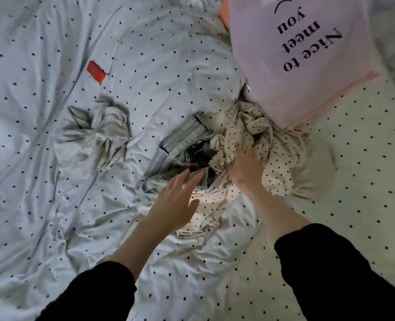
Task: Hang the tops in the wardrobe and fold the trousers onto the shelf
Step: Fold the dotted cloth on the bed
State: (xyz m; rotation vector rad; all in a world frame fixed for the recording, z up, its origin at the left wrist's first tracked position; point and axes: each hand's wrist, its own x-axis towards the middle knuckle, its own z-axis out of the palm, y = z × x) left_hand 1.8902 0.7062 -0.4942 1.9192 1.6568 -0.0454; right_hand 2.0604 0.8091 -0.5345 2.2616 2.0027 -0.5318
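Gripping dotted cream top [256,135], right hand [245,167]; left hand [175,200] open; pink pillow [303,54] reads "Nice to meet you".

Duvet cover [52,205]: thin woven cloth, matt, heavily creased, white with small dark dots. Bed sheet [365,170]: same dotted cloth, smoother, cream cast. Cream dotted top [280,158]: light soft fabric, matt, crumpled into fine folds. Jeans [182,137]: pale washed denim, coarser weave, stitched seams visible. Grey garment [96,137]: soft knit-like cloth, matt, limp. Pink pillow [284,54]: smooth matt cloth, printed dark lettering, piped edge. Red tag [96,72]: flat, slight sheen.
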